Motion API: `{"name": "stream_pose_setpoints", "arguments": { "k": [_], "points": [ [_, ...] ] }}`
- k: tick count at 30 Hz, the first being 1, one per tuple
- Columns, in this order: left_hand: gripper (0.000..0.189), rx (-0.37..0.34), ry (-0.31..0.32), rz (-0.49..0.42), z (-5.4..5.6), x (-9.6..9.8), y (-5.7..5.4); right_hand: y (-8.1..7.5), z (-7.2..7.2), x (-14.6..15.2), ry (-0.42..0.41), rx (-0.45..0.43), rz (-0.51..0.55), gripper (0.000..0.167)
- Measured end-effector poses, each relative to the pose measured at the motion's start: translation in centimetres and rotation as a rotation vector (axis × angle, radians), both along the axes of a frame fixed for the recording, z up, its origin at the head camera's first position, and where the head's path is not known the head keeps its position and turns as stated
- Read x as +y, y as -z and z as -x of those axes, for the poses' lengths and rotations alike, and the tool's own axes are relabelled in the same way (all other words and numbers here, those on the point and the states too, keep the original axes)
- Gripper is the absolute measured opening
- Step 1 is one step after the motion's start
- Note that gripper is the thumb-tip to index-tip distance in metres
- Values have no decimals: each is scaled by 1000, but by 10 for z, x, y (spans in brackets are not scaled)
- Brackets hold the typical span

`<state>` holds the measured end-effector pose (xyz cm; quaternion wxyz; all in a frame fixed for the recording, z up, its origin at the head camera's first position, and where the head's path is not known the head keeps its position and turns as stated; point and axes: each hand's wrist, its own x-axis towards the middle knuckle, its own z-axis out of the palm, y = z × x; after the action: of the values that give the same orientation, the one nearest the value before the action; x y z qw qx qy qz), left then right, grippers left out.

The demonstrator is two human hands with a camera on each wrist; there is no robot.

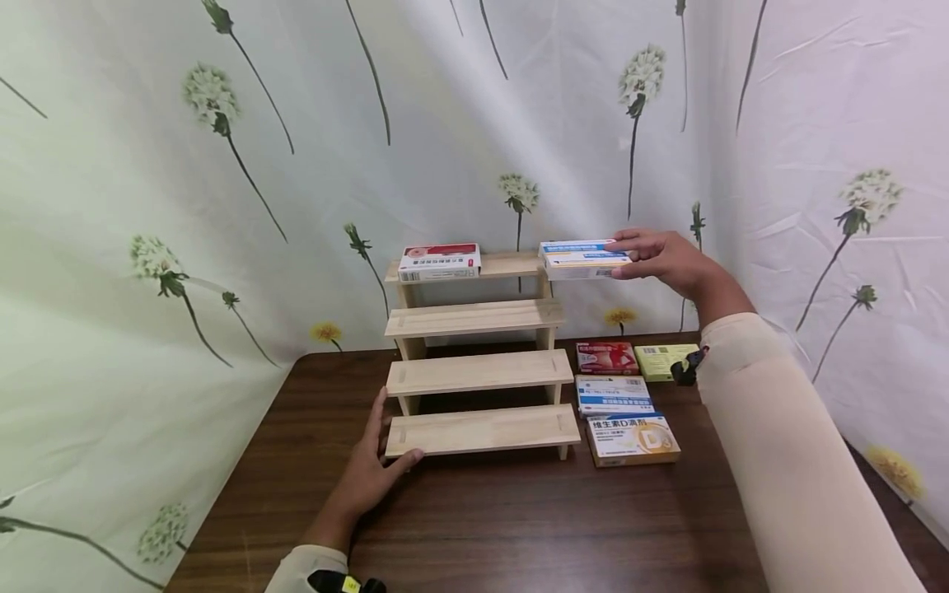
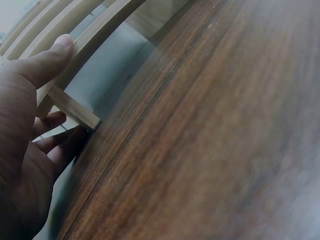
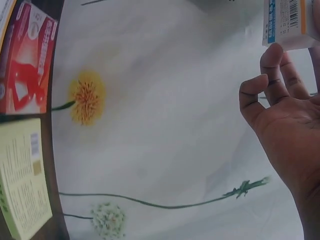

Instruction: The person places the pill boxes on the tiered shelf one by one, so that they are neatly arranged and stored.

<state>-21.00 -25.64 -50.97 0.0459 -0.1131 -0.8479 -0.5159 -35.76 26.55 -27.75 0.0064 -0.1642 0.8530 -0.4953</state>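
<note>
A blue-and-white medicine box is pinched at its right end by my right hand, at the right end of the top step. In the right wrist view, part of this medicine box shows above the fingertips. My left hand grips the left end of the lowest step of a pale wooden stepped rack. Its thumb lies on the step's edge, with the other fingers partly hidden beside it. A red-and-white medicine box lies on the left of the top step.
Right of the rack, on the dark wood table, lie a red box, a yellow-green box, a blue-and-white box and a vitamin D box. A dandelion-patterned cloth hangs behind and along both sides.
</note>
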Motion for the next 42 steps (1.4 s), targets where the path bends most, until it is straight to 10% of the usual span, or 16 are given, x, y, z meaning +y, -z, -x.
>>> {"name": "stream_pose_setpoints", "arguments": {
  "k": [42],
  "points": [
    [118, 6, -1, 17, -2, 1, -1, 15, 26, -81, 67, 9, 56, 55]
  ]
}}
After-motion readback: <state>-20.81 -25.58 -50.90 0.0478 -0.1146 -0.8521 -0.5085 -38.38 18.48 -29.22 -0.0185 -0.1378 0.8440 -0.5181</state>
